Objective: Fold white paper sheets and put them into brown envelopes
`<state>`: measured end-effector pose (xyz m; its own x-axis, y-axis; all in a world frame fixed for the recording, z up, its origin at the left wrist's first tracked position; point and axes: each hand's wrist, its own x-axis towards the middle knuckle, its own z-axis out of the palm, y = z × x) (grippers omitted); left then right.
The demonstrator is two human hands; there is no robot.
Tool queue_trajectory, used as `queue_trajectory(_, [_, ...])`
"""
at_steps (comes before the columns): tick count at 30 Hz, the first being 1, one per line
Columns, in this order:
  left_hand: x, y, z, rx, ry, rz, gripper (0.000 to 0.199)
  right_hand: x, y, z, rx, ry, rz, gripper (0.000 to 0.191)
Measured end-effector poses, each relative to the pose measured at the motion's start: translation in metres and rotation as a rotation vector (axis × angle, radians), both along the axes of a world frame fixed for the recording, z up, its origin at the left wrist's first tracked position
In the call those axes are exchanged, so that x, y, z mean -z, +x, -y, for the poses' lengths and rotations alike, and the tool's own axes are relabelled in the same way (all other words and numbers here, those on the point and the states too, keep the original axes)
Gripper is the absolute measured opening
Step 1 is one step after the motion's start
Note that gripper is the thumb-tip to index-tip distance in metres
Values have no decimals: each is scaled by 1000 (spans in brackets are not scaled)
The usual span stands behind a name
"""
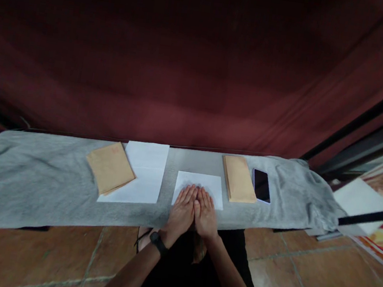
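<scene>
While two bare hands are resting on it, a small white sheet point(202, 179) is showing a plain, pale face with straight edges and squared corners, wider from side to side than from front to back, soft grey shading spreading around the fingertips. It is lying flat on a long surface draped in grey cloth point(47, 175), closer to the near edge than to the far one. The cloth is looking soft and fuzzy, wrinkling towards the left and right ends. Left of the small sheet, a larger white sheet point(148, 170) is reaching to the far edge, and a matte brown paper stack point(111, 167) is overlapping its left side at a slant. On the other side, a second brown stack point(239, 179) is showing layered edges, a glossy, dark-screened phone point(261, 185) lying just beside it.

The left hand point(182, 213), wearing a dark watch point(159, 242), and the right hand point(206, 217) are covering the sheet's near middle, palms down, touching each other, fingers extending straight and gripping nothing.
</scene>
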<state>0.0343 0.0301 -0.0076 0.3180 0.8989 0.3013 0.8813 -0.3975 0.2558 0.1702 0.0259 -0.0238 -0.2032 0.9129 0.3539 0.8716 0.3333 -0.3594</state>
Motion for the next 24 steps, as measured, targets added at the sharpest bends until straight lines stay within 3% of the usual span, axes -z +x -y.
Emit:
queue_trajectory(6, [9,-7,9,22,-50,-64,57,5,6,8,-19,26,103,53])
queue_trajectory(13, [16,-13,16,-86,-3,-75,61,12,26,15,15,101,192,60])
queue_trajectory(24, [11,-35,29,-191,9,-39,63,17,46,23,99,160,223,63])
